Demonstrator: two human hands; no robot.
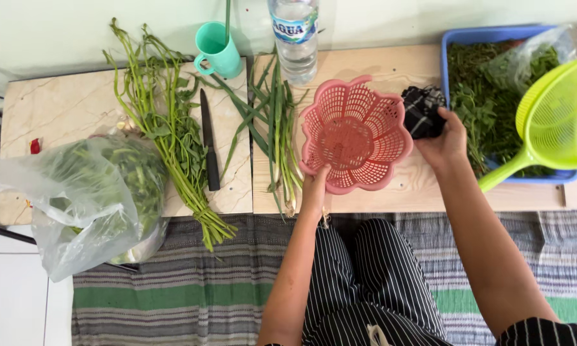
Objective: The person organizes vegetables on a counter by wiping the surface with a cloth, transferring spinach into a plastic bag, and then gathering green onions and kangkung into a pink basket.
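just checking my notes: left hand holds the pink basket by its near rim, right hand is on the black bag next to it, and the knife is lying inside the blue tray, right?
Not quite: the knife lies on the marble board beside the long green stalks, not in the blue tray, as the head view shows. The left hand does hold the pink basket, and the right hand is on the black bag.

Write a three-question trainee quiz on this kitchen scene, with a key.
1. True or false: the left hand grips the rim of the pink basket.
2. What does the right hand hold?
A. the black crumpled bag
B. a spoon
C. a red plate
3. Fill in: the black knife lies on the marble-look board beside the long leafy ____.

Key: 1 true; 2 A; 3 stems.
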